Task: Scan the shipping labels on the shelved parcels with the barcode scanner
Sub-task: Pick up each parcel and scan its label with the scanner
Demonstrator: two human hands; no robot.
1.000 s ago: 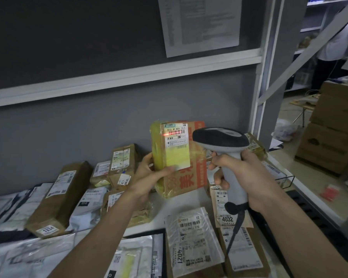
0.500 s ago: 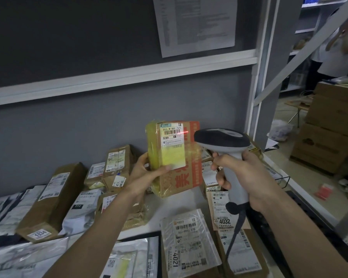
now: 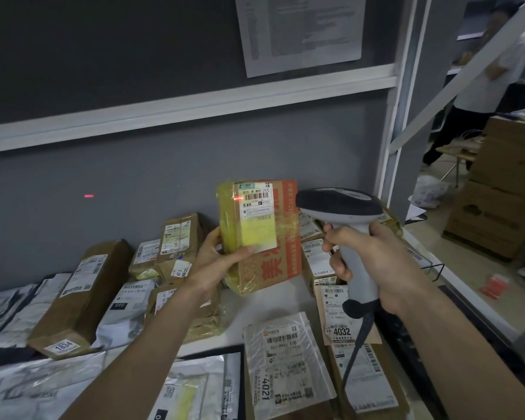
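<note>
While the left hand (image 3: 217, 262) grips a tape-wrapped cardboard parcel (image 3: 259, 234) upright above the white shelf (image 3: 273, 304), thumb across the front at the lower edge of its shipping label (image 3: 256, 215), fingers round the left side, the right hand (image 3: 373, 262) is wrapped tight on the grey handle of the barcode scanner (image 3: 344, 222). Scanner head sits just right of the parcel, dark cap up, nose toward the label; its cable (image 3: 353, 356) drops from the handle base over the parcels below. Red scan line lands on the label's left edge at barcode height, and a stray red dash (image 3: 89, 195) shows on the grey back wall (image 3: 134, 183) far left. Around it: long brown box marked 1834 (image 3: 79, 298) lying left, grey poly mailers (image 3: 22, 386) near left, small brown boxes (image 3: 179, 237) stacked against the wall behind the left hand, flat bag marked 4021 (image 3: 285, 362) near centre, parcel labelled 4032 (image 3: 341, 322) under the scanner handle. More labelled parcels sit right behind the scanner and the held parcel, partly hidden by both. Printed sheet (image 3: 300, 28) hangs on the wall above a white rail (image 3: 194, 107). Shelf upright (image 3: 390, 165) stands to the right; beyond it, stacked cartons (image 3: 503, 189) on the floor and a person in a white top (image 3: 491, 83), far right.
</note>
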